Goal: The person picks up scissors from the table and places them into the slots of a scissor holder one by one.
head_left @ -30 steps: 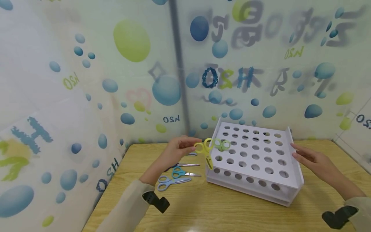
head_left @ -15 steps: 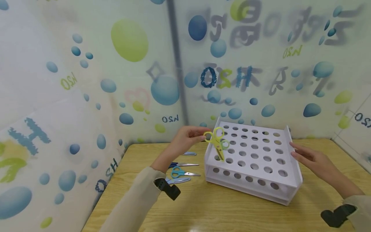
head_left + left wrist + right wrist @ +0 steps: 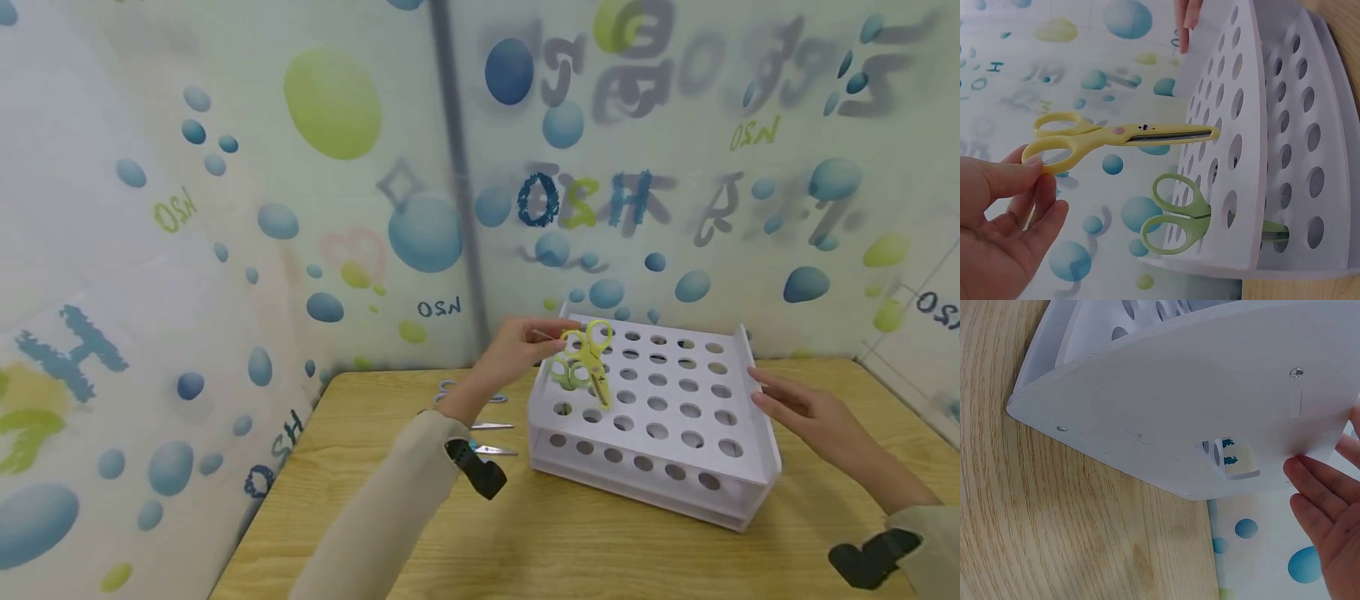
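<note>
The head view looks down from above the white perforated plastic rack (image 3: 660, 400); both wrist views frame it close, from opposite sides.

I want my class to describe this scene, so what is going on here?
A person's left hand pinches the handle of small yellow plastic scissors, their tip at a hole in the top of a white perforated rack on a wooden table. Green plastic scissors already sit in a neighbouring hole. The right hand, fingers straight, rests against the rack's side. More scissors lie on the table.
</note>
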A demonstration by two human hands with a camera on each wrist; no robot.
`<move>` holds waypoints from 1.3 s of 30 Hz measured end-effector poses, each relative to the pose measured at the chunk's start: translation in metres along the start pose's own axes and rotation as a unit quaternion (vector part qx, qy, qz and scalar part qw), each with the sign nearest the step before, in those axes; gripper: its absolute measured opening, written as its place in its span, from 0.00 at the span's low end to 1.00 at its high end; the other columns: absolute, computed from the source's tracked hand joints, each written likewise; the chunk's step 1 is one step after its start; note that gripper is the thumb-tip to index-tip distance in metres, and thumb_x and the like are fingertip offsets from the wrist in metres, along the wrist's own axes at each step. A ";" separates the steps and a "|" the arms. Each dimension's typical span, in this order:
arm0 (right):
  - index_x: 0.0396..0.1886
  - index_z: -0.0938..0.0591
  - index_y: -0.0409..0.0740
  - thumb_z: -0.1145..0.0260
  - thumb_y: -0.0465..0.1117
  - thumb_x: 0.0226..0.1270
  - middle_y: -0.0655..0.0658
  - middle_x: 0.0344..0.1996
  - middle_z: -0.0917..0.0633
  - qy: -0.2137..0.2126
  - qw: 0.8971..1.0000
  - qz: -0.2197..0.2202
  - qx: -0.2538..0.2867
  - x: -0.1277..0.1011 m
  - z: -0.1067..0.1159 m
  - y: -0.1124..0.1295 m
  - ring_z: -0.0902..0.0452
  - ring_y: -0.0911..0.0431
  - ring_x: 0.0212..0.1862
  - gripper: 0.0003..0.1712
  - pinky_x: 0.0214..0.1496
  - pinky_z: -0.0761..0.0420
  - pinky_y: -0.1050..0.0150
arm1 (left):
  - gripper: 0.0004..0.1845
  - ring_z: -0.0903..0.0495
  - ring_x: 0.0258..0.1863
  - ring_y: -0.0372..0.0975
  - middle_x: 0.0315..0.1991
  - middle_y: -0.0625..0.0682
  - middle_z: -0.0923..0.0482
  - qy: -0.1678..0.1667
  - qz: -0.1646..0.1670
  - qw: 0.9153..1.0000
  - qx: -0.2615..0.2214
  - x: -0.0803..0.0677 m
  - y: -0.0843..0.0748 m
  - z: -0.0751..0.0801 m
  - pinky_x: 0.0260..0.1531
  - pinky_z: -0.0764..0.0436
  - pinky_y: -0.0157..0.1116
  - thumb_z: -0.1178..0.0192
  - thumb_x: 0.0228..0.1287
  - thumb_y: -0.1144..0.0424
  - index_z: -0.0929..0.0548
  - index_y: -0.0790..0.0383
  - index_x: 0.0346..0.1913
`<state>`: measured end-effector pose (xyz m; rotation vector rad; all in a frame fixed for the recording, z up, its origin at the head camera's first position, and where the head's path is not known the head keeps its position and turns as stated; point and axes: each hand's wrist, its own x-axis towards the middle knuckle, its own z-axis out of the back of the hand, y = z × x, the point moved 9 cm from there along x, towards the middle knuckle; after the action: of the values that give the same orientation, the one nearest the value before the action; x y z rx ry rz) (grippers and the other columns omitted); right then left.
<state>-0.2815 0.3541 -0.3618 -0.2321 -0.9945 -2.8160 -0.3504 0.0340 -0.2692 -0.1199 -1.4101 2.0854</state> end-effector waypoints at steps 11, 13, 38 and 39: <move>0.66 0.38 0.33 0.47 0.48 0.70 0.24 0.58 0.34 0.001 1.000 -0.002 0.003 0.002 -0.001 0.002 0.35 0.32 0.54 0.32 0.37 0.27 0.77 | 0.15 0.21 0.36 0.39 0.43 0.52 0.21 -0.023 0.030 0.999 0.017 0.025 0.007 -0.015 0.38 0.22 0.34 0.42 0.61 0.70 0.18 0.59 0.51; 0.66 0.38 0.33 0.47 0.47 0.70 0.24 0.58 0.34 0.000 1.000 0.001 0.004 0.002 -0.001 0.002 0.35 0.31 0.54 0.31 0.37 0.29 0.79 | 0.15 0.21 0.36 0.38 0.43 0.52 0.21 -0.022 0.030 0.999 0.024 0.028 0.009 -0.019 0.36 0.22 0.32 0.42 0.61 0.70 0.18 0.59 0.51; 0.66 0.38 0.33 0.47 0.48 0.70 0.23 0.58 0.33 -0.005 1.000 -0.005 0.007 -0.001 -0.001 0.000 0.35 0.31 0.54 0.31 0.37 0.28 0.79 | 0.15 0.26 0.37 0.34 0.39 0.49 0.21 0.080 -0.042 0.974 0.208 0.043 0.017 -0.066 0.37 0.28 0.22 0.41 0.59 0.74 0.18 0.61 0.49; 0.66 0.38 0.33 0.47 0.48 0.70 0.24 0.58 0.33 -0.005 1.000 -0.004 0.008 -0.001 -0.001 0.000 0.35 0.32 0.54 0.31 0.36 0.32 0.82 | 0.15 0.26 0.37 0.34 0.39 0.49 0.21 0.080 -0.047 0.972 0.215 0.042 0.016 -0.067 0.37 0.28 0.22 0.41 0.59 0.74 0.17 0.60 0.49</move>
<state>-0.2809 0.3533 -0.3624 -0.2394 -1.0226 -2.8161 -0.3651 0.1066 -0.3012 -0.0429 -0.8313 2.1957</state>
